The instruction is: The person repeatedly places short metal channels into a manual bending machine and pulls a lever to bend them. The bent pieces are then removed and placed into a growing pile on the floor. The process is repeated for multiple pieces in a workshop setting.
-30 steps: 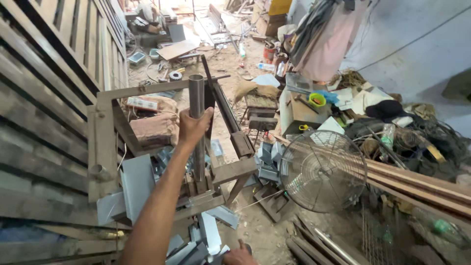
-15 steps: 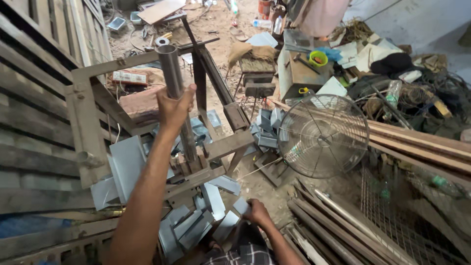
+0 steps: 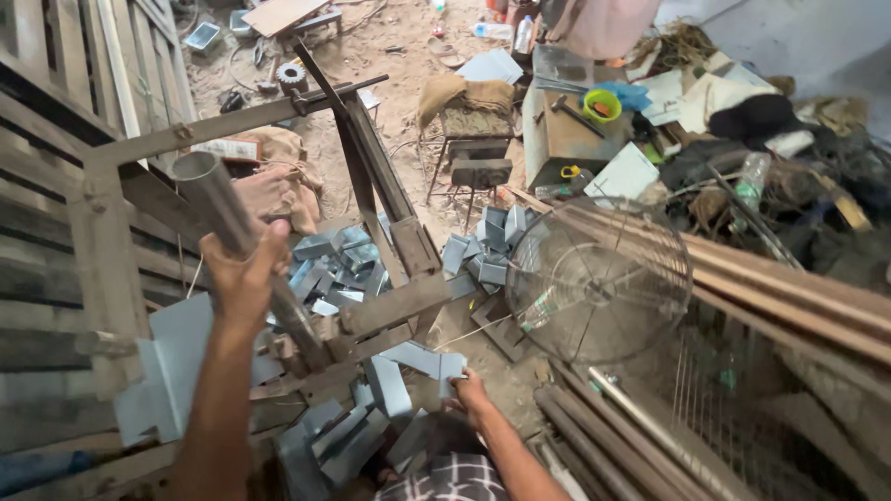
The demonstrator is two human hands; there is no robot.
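Fingers wrap the steel pipe; right hand grips a metal piece.

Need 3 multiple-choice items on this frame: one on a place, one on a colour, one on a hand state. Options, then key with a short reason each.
1. Where is the round wire fan guard relative to the metal press frame?
A. To its right
B. To its left, against the slats
C. Hanging above it

2. What colour is the small bowl on the cluttered bench at the back?
A. Red
B. Yellow-green
C. Black

3. What is the left hand doing?
A. Resting flat on the ground
B. Holding a hammer
C. Gripping the grey metal pipe

Key: 1 A, the guard stands on the ground right of the frame's upright. 2 B, the bowl is bright yellow-green against grey and brown clutter. 3 C, the fingers wrap the pipe below its open top end, while the right hand holds a bent grey sheet-metal piece low down.
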